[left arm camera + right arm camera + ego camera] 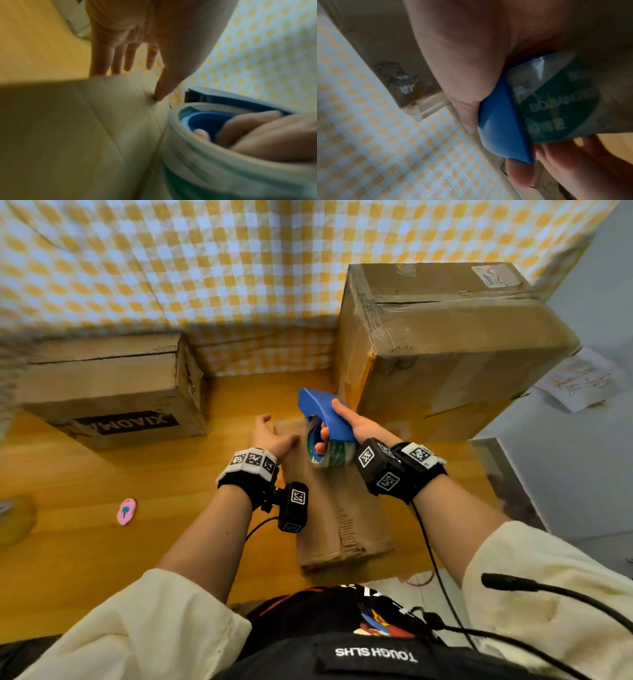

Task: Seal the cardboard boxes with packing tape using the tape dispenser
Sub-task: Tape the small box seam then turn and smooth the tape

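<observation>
A small brown cardboard box (342,518) lies on the yellow table in front of me, its top seam running away from me. My right hand (346,422) grips a blue tape dispenser (323,412) with a green-printed tape roll (329,455), held just above the box's far end. The roll (197,142) and dispenser (501,124) fill both wrist views. My left hand (270,436) rests flat on the box's far left part, fingers straight; its thumb (163,92) presses by the seam (159,134).
A cardboard box printed XIAOMI (116,392) stands at the left back, a large worn box (442,344) at the right back. A pink tag (126,511) lies on the table (102,481) at left. A checked cloth (205,268) hangs behind.
</observation>
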